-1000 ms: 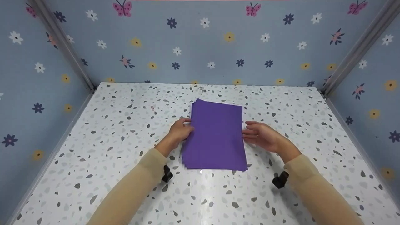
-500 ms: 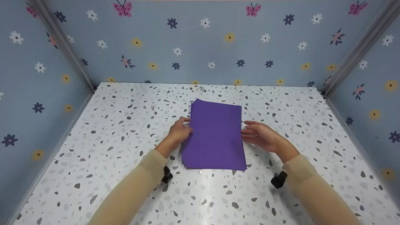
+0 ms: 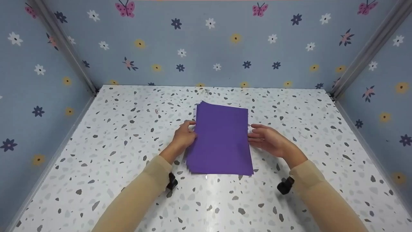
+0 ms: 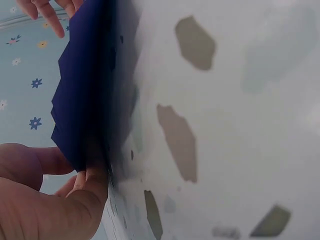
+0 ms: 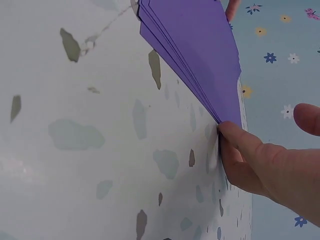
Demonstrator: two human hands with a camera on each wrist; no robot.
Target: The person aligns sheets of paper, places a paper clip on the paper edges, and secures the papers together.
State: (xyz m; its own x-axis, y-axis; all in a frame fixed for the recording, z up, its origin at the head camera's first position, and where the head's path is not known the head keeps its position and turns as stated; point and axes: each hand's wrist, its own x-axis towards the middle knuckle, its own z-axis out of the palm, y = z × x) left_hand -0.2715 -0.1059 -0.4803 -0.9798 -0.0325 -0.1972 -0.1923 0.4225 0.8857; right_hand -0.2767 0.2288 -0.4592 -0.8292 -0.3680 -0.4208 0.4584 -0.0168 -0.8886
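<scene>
A stack of purple paper sheets [image 3: 222, 138] lies in the middle of the speckled table, its sheets slightly fanned at the corners. My left hand [image 3: 184, 135] pinches the stack's left edge; in the left wrist view the thumb [image 4: 52, 160] is on the upper face and other fingers [image 4: 97, 177] go beneath. On the opposite side, my right hand [image 3: 270, 140] has its fingers stretched out, tips touching the right edge. The right wrist view shows those fingertips [image 5: 230, 131] against the layered sheet edges, with the thumb [image 5: 307, 119] held apart from the paper.
A small paper clip [image 3: 156, 111] lies on the table [image 3: 128, 129] to the left of the stack. Blue walls [image 3: 206, 45] with flowers and butterflies enclose the back and both sides. A black wrist camera [image 3: 285, 185] hangs under the right sleeve.
Both hands keep nearly the same pose at the stack's edges. The right hand and wrist have shifted very slightly left, along with the right edge of the paper.
</scene>
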